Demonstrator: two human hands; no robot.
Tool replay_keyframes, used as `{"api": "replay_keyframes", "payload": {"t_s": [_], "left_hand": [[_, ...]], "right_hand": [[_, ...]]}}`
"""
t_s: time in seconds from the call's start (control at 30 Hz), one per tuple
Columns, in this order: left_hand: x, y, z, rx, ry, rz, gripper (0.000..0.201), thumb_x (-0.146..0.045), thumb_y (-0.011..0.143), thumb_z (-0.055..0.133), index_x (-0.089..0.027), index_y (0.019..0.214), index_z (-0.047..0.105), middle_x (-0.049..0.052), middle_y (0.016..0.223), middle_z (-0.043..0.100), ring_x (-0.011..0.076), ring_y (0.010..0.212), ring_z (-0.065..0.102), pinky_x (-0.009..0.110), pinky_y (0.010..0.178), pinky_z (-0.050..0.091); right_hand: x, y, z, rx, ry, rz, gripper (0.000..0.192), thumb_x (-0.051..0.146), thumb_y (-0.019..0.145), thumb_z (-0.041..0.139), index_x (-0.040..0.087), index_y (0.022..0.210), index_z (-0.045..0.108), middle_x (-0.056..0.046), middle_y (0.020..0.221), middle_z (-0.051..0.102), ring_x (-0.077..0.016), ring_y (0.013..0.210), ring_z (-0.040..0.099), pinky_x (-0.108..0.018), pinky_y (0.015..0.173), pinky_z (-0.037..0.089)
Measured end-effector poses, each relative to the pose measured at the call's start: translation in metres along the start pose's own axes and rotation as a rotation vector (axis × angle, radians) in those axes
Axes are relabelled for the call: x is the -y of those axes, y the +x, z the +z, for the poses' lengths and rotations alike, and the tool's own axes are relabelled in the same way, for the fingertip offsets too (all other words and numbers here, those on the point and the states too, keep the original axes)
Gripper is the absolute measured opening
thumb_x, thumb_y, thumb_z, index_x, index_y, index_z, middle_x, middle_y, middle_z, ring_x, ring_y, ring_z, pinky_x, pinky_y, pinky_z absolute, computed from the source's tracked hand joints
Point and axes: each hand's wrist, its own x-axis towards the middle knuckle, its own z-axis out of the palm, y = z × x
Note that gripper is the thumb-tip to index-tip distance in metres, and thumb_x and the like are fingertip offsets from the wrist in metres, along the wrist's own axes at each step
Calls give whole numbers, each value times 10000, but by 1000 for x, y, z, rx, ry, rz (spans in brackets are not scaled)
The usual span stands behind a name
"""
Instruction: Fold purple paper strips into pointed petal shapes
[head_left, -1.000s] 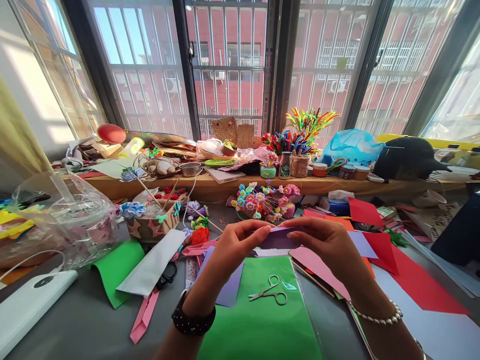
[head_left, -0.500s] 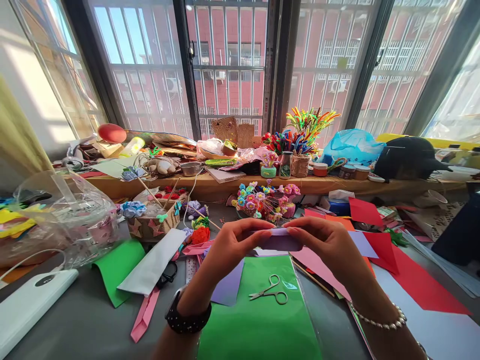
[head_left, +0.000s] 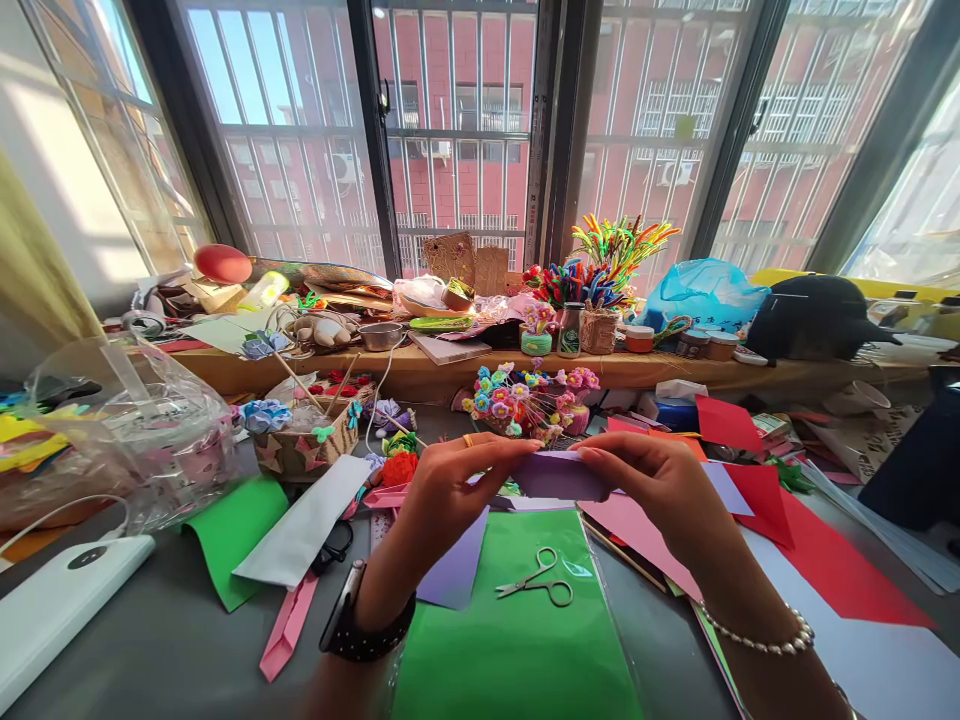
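We hold one small piece of purple paper [head_left: 559,475] between both hands, raised above the grey table [head_left: 165,640] just past the centre of the view.

- Left hand [head_left: 450,490]: closed on the paper's left end, thumb below and fingertips pinched along the top edge. A ring sits on one finger and a dark watch [head_left: 360,625] on the wrist.
- Right hand [head_left: 660,490]: closed on the paper's right end in the same pinch. A pearl bracelet [head_left: 757,640] circles the wrist.
- The paper: it appears folded to a narrow band, though we cannot tell how many layers it has from this angle. It hangs clear of the table, touching only our fingers.

Directly below the paper, at 6 o'clock from it:
- Green sheet [head_left: 517,650] in a clear sleeve, lying flat.
- Small silver scissors [head_left: 536,582] resting on that sheet, blades shut.
- Lilac paper sheet [head_left: 454,570], partly under our left hand, at 7 o'clock.

At 3 to 4 o'clock from the hands:
- Pink sheet [head_left: 622,520], beneath the right hand.
- Red sheets [head_left: 840,570], overlapping, well to the right.

At 9 o'clock:
- White folded paper strip [head_left: 307,525] over a second green sheet [head_left: 232,535].
- Pink folded strip [head_left: 285,630], near the table edge.
- Small basket [head_left: 307,450] of paper flowers.
- Clear plastic bag [head_left: 127,440], far left.

At 12 o'clock, just beyond the paper:
- Cluster of small coloured paper flowers [head_left: 525,395].
- Wooden sill [head_left: 450,372], crowded with craft goods.
- Bundle of bright pipe cleaners [head_left: 607,255].
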Motion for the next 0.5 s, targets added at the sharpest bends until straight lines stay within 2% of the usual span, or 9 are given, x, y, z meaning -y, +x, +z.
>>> {"api": "replay_keyframes", "payload": {"t_s": [0.1,0.2,0.27,0.4,0.5], "left_hand": [[1,1,1,-12,-1,43,191,-170,767,530,-222,885,670,14,846,695,132,753,621,198,671,451],[1,3,2,-41,-74,26,174,-148,748,547,-212,840,680,16,811,695,133,738,620,200,671,458],[0,3,4,-43,-162,-45,148,-165,734,565,-196,824,680,23,802,692,139,732,618,206,664,468],[-5,3,10,61,-358,-258,170,-265,719,588,-178,843,664,33,827,678,149,738,611,191,592,476],[-7,3,16,73,-433,-375,176,-299,715,587,-172,810,665,26,802,675,143,727,601,182,586,469]], "right_hand": [[1,-1,-1,11,37,9,165,317,671,638,169,734,671,-11,630,643,-107,540,544,-208,482,440],[3,-2,0,11,37,15,161,310,673,639,167,740,670,-11,629,640,-103,537,541,-205,479,436],[5,-2,0,-3,23,14,162,311,671,639,165,736,669,-11,635,643,-105,539,545,-209,483,439],[5,-2,2,-8,-5,-7,162,313,674,636,168,739,667,-11,658,649,-111,561,555,-210,497,442],[3,-2,2,2,-35,-29,161,314,678,633,171,743,666,-14,673,652,-118,586,560,-210,504,440]]}}
